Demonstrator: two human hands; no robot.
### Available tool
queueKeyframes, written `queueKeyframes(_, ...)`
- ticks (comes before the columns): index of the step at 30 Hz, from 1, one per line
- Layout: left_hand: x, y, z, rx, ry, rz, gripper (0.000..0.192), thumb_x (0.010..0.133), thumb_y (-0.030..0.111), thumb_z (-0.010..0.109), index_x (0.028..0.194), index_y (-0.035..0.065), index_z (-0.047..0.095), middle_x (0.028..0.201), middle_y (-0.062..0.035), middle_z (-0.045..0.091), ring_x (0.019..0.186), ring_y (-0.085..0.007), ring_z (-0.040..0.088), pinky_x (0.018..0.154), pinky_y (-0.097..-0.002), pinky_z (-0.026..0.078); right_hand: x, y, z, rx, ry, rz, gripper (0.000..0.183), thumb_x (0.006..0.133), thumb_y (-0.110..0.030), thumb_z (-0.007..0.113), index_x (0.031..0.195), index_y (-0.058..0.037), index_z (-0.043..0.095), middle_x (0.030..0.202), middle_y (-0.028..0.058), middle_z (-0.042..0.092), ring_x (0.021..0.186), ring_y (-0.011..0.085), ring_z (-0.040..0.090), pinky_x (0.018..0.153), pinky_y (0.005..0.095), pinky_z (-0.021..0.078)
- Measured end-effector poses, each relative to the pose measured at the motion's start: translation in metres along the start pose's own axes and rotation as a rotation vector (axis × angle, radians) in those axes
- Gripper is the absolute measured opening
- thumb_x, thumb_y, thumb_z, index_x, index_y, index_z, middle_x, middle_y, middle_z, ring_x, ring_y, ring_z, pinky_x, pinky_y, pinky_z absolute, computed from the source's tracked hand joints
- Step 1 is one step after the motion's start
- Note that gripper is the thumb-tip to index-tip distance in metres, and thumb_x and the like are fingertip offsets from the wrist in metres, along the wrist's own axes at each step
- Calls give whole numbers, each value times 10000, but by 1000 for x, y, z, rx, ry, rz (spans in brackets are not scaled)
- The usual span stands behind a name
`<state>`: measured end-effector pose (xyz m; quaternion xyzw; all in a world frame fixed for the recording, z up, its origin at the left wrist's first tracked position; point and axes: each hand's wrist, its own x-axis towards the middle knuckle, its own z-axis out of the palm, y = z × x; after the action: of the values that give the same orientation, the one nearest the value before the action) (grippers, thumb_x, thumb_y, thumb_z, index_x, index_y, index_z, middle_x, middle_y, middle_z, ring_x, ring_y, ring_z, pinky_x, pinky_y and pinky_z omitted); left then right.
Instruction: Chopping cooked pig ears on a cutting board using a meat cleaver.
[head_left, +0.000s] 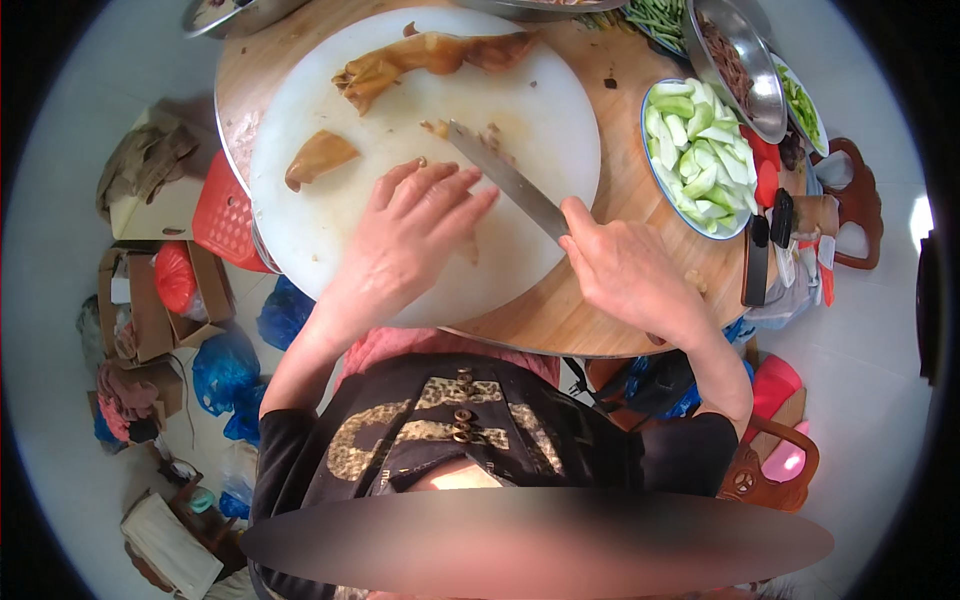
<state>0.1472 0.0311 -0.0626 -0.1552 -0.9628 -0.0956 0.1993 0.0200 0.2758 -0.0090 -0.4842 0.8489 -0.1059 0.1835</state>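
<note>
A round white cutting board (300, 247) lies on the wooden table before me. My right hand (630, 274) grips the handle of a knife (510, 176), its blade pointing up and left over the board. Spread over the board, left of the blade, is my left hand (416, 225); a small bit shows at its fingertips, and whether it is held cannot be told. A long piece of brown cooked meat (435, 54) lies at the board's far side, and a smaller brown piece (321, 159) at its left. Small chopped bits (491, 139) lie beside the blade's tip.
Right of the board stands a plate of sliced green vegetable (701, 157). Beyond it are a steel bowl with shredded meat (727, 67) and a plate of cut green peppers (799, 105). Phones and a jar stand at the table's right edge. A red plastic basket (229, 217) is at the left.
</note>
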Motion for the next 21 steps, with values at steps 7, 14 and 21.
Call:
queueKeyframes(7,-29,23,-7,-174,18,-303,697,757,24,817,1424,42,615,1425,-169,619,1295,-391,587,1095,-502,481,-7,0,9,-30,28,-1,200,993,-103,616,1106,-18,474,629,208,638,614,439,671,549,548,490)
queueKeyframes(14,-19,44,17,-32,203,-210,484,698,113,895,1147,20,738,1213,-132,682,1124,-362,648,938,-427,566,-22,-11,9,-221,134,-224,349,821,-59,692,1130,-32,532,626,74,648,549,296,708,463,420,492)
queueKeyframes(21,-27,32,24,-105,173,-281,390,716,105,871,1081,63,742,1117,-117,672,1059,-369,644,896,-439,570,-37,-31,-13,-317,-44,-209,441,792,-97,730,1175,13,540,639,86,642,547,255,710,449,379,484)
